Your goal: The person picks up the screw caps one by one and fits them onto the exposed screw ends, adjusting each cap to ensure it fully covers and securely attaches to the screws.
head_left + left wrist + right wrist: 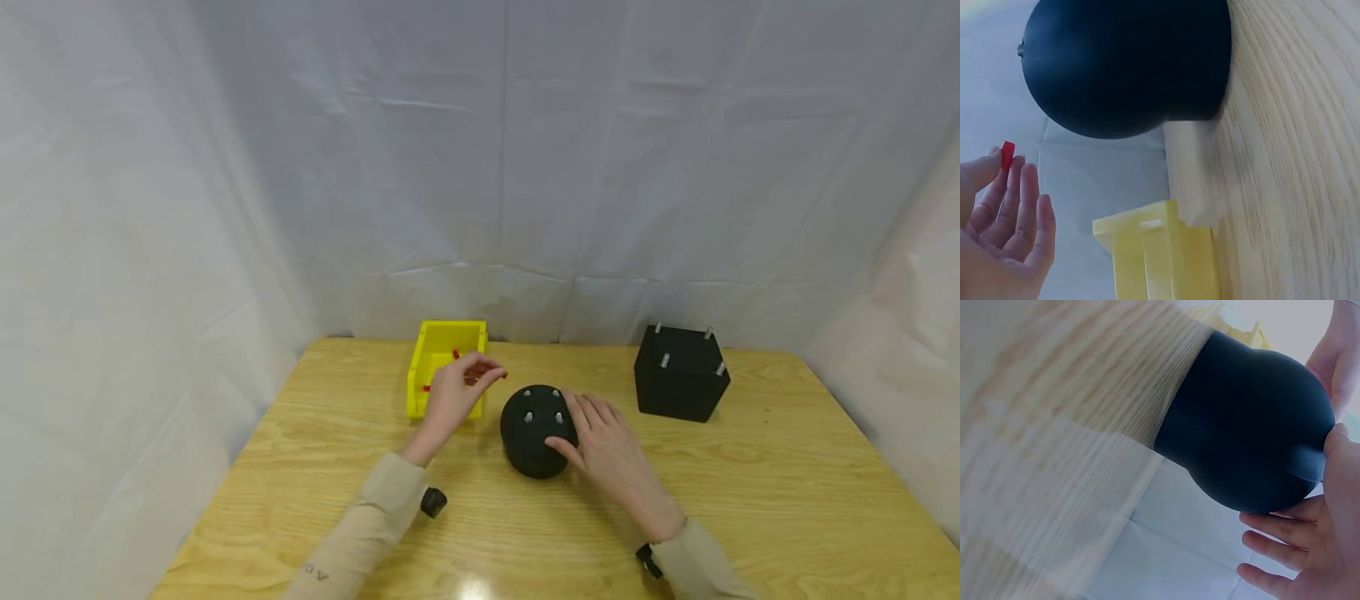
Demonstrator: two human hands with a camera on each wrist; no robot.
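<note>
Now, from the head view, the left hand (456, 392) hangs over the yellow bin (446, 364) at the back of the wooden table (787, 483), thumb and forefinger pinched on a small red peg (501, 374) whose tip points toward the black dome (534, 432). The right hand (611, 454) lies flat against the dome's right side, fingers straight, steadying rather than gripping. Metal studs (528, 416) stand up from the dome's top. A black cube (681, 372) with similar studs sits well apart to the right.

The left wrist view confirms the red peg (1007, 155) pinched at the fingertips, other fingers loosely straight, dome (1129, 62) beyond.

The right wrist view shows relaxed fingers (1272, 528) touching the dome (1254, 434).

I'd judge the peg has just been picked and is being carried across; the next move calls for lining it up over a stud while the dome is held steady.
</note>
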